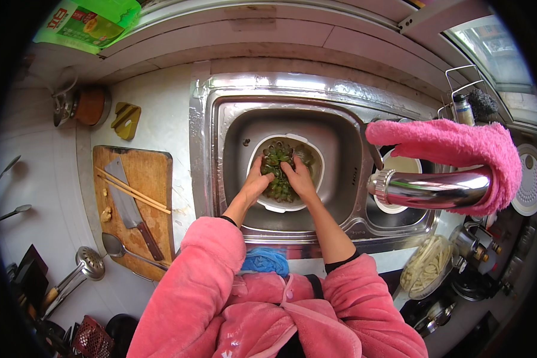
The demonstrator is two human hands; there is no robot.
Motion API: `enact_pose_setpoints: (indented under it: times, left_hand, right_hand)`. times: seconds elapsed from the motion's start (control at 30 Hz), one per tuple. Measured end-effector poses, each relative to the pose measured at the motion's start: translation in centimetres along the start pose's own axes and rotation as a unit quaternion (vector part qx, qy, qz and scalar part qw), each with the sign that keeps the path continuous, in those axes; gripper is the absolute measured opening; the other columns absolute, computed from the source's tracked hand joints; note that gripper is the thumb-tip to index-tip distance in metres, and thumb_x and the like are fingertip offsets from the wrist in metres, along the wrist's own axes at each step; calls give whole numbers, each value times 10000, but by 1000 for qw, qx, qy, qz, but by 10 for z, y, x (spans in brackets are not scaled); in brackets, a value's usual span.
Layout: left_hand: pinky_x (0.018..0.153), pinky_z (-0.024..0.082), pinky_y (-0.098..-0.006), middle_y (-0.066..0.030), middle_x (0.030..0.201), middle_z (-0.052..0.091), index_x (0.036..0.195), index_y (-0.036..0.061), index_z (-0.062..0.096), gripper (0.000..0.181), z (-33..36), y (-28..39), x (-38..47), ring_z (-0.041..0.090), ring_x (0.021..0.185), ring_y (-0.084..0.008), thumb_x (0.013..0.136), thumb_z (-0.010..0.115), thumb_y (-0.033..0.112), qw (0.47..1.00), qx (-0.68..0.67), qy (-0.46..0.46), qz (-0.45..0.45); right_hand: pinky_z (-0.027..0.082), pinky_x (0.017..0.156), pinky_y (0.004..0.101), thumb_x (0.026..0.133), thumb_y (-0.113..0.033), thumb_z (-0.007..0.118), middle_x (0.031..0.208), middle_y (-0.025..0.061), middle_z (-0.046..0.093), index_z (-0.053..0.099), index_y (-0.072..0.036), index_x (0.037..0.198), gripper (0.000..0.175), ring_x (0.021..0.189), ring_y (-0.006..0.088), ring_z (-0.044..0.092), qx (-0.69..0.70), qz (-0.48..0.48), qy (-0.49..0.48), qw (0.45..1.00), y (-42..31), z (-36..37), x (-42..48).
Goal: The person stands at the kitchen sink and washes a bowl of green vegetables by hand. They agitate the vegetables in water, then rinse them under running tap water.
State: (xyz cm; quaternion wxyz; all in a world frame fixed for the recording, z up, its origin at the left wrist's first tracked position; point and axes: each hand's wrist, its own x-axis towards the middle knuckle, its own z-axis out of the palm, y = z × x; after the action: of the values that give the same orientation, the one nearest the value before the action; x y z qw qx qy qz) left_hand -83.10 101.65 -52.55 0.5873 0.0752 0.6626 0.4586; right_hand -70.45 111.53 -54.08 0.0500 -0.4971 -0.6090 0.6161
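A white plastic basin (321,172) with water in it stands in the large steel sink bowl (340,134). In it is a cluster of dark green, rounded pieces that looks like a bunch of grapes (278,172). My left hand (256,181) clasps the cluster from its left side, thumb on top. From the right, my right hand (300,180) holds the same cluster, its thumb pressed against the upper side. The fingertips of both hands are partly hidden by the cluster and the basin wall.
A chrome faucet (434,190) wrapped in a pink cloth (470,138) overhangs the smaller sink bowl at right. On the left, a wooden cutting board (156,170) bears a cleaver (124,197), chopsticks (136,192) and a metal turner (114,245). A blue cloth (265,261) lies at the front edge.
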Motion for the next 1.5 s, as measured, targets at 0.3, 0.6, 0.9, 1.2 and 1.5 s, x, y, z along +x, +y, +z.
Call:
enact_pose_setpoints:
  times: [0.3,0.6,0.9,1.2,1.5]
  left_hand:
    - [879,466,-364,-143,1374,418,1478,145,201,710,2,0,1,474,1177,-250,852,453,-78,996,-33,18,-84]
    - [842,478,-326,-166,1295,491,1461,96,250,694,10,18,-9,537,1095,-258,826,476,-73,984,-106,1,-140]
    - [903,442,-312,-160,1316,487,1460,58,231,650,9,14,-7,516,1133,-238,872,494,-31,985,-150,-21,-87]
    - [968,397,-319,-176,1389,413,1474,71,195,689,3,-3,-1,468,1204,-248,859,478,-56,990,-135,-25,-40]
    - [928,435,-376,-124,1340,467,1442,73,285,711,17,17,-12,501,1133,-213,840,659,131,999,-9,0,-35]
  right_hand:
    - [446,907,346,761,-264,632,1095,210,635,539,59,1198,552,1029,300,606,-40,4,7,999,-3,-3,4]
    - [453,886,323,778,-161,618,1134,177,606,496,74,1226,520,1021,239,585,20,35,-15,999,15,-6,4]
    - [435,918,308,743,-46,629,1149,150,581,459,63,1245,541,1054,221,561,107,52,-59,991,20,-14,3]
    - [389,989,349,716,-107,659,1180,228,556,433,84,1253,613,1145,305,529,-93,-32,-23,995,11,-10,-5]
    - [392,985,382,731,-145,673,1213,226,530,462,48,1246,589,1139,346,514,-103,-122,89,983,13,-4,-12]
